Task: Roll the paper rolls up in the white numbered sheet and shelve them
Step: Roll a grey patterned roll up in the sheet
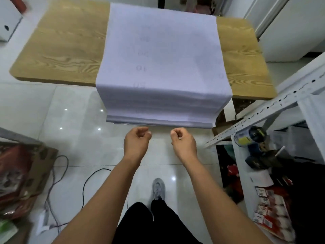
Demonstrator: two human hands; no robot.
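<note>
The white numbered sheet [161, 55] lies across the wooden table [66, 50] and hangs over its near edge. Faint numbers run down its middle, and its hanging lower edge looks layered and blurred. My left hand [136, 143] and my right hand [183, 143] are side by side just below that edge. The fingers of both are curled in toward the thumbs, and I see nothing held in either. No paper rolls show in this view.
A white metal shelf unit [263, 113] stands at the right, with tape rolls and red-and-white packets on it. A cardboard box [22, 173] sits at the left, with cables [58, 182] across the tiled floor. A white box [8, 23] is at the far left.
</note>
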